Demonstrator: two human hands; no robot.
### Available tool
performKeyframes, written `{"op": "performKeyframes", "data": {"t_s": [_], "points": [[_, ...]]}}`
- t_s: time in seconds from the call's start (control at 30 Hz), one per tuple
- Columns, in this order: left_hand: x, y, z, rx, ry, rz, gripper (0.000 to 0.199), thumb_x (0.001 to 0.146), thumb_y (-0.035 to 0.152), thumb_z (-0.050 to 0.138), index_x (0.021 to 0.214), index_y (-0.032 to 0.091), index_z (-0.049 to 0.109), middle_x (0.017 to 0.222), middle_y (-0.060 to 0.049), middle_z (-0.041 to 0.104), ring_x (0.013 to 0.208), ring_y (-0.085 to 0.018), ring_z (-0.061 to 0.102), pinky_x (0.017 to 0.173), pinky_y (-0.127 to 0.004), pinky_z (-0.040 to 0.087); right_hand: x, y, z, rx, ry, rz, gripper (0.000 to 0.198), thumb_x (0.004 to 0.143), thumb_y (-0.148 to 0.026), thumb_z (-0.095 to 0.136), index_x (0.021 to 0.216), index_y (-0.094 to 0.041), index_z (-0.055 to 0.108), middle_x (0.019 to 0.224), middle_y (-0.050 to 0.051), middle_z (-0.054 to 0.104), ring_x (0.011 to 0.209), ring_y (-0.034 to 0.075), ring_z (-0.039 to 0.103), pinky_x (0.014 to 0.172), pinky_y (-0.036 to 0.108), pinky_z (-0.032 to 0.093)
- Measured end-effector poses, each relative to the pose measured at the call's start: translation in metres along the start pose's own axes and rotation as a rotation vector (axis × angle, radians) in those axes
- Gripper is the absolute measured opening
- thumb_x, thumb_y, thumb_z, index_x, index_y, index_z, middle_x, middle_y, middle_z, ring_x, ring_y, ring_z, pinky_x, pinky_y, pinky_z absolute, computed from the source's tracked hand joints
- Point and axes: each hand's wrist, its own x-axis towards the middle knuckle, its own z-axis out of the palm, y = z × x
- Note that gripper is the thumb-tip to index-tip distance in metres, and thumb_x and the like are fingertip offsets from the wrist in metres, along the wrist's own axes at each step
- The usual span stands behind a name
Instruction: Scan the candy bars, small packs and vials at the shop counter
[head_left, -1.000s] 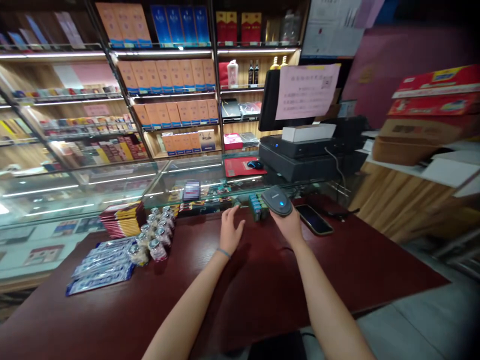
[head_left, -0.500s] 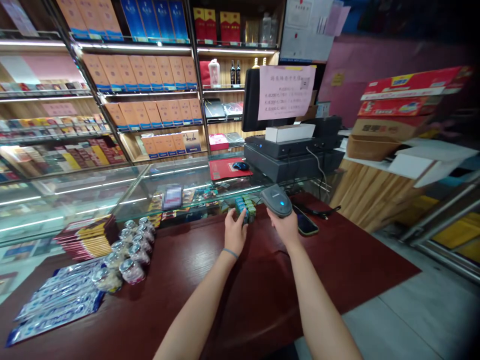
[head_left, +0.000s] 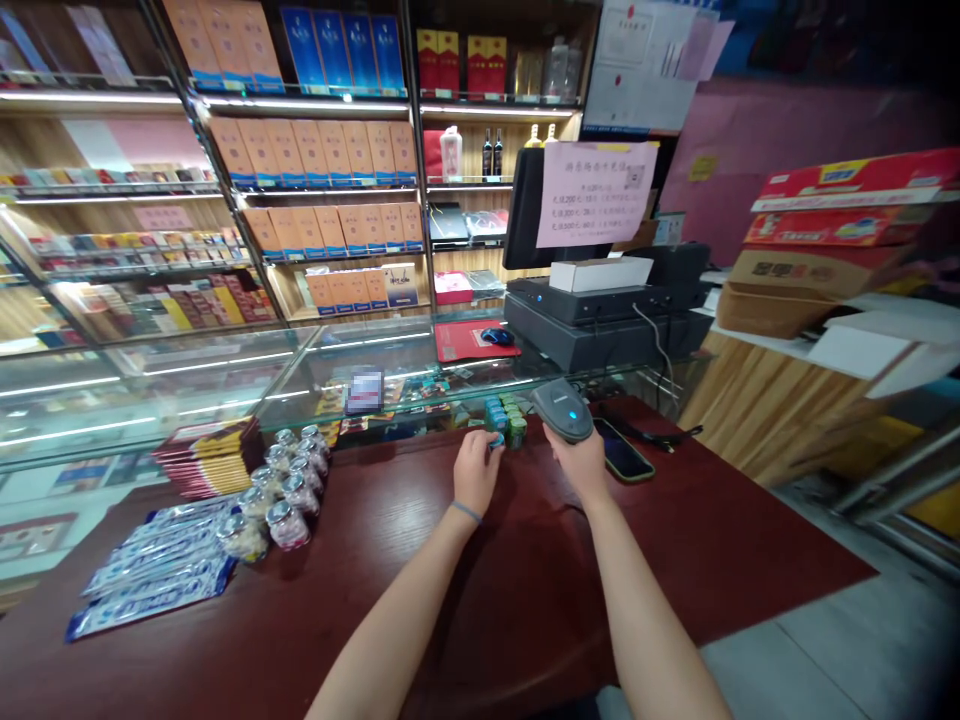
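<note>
My right hand is wrapped round a grey barcode scanner, whose blue light glows on top. My left hand, with a band at its wrist, is closed on a small blue container; the fingers partly cover it, so its exact kind is unclear. Just beyond these fingers, rows of small blue and green containers stand at the far edge of the dark red tabletop. To the right of the scanner lies a phone.
Small lidded jars, stacked maroon packets and blue-white sachets occupy the left side. Behind runs a glass counter with a mouse and a monitor. Cardboard boxes are piled at right.
My left hand has closed its spread fingers on a small blue container and drawn it slightly towards me, off the rows. The view has shifted a little; the scanner stays in my right hand.
</note>
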Motion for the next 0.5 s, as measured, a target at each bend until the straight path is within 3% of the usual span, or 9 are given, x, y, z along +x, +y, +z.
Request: {"op": "performKeyframes", "data": {"t_s": [0.13,0.27,0.4,0.5], "points": [[0.006,-0.016,-0.035,-0.282,0.197,-0.292,0.031,0.092,0.036,0.070,0.115,0.017,0.069,0.110,-0.010,0.071,0.101,-0.021,0.069,0.088,-0.036,0.058,-0.004,-0.009,0.005,0.046,0.082,0.073,0.032,0.083,-0.048,0.067,0.102,-0.023,0.065,0.084,0.010,0.077,0.082,0.030,0.075,0.065,0.037,0.059],[0.009,-0.035,-0.098,-0.602,0.200,-0.565,0.053,0.088,0.051,0.074,0.130,0.020,0.065,0.113,-0.009,0.073,0.092,-0.018,0.071,0.077,-0.031,0.059,-0.008,-0.016,0.012,0.047,0.050,0.079,0.037,0.081,-0.049,0.071,0.106,-0.023,0.062,0.096,0.013,0.078,0.088,0.031,0.076,0.069,0.037,0.060],[0.002,-0.047,-0.154,-0.745,0.169,-0.642,0.052,0.089,0.045,0.075,0.136,0.026,0.063,0.128,-0.010,0.071,0.100,-0.019,0.072,0.074,-0.030,0.061,-0.020,-0.025,0.029,0.053,-0.136,0.022,0.041,0.079,-0.044,0.073,0.113,-0.026,0.059,0.089,0.007,0.078,0.085,0.029,0.077,0.070,0.034,0.059],[-0.008,-0.053,-0.174,-0.816,0.203,-0.706,0.045,0.092,0.036,0.071,0.135,0.026,0.063,0.137,-0.008,0.068,0.103,-0.019,0.071,0.072,-0.026,0.060,-0.041,-0.033,0.048,-0.096,-0.321,-0.145,0.044,0.080,-0.040,0.070,0.121,-0.029,0.056,0.082,0.002,0.077,0.077,0.026,0.077,0.064,0.030,0.058]]}}
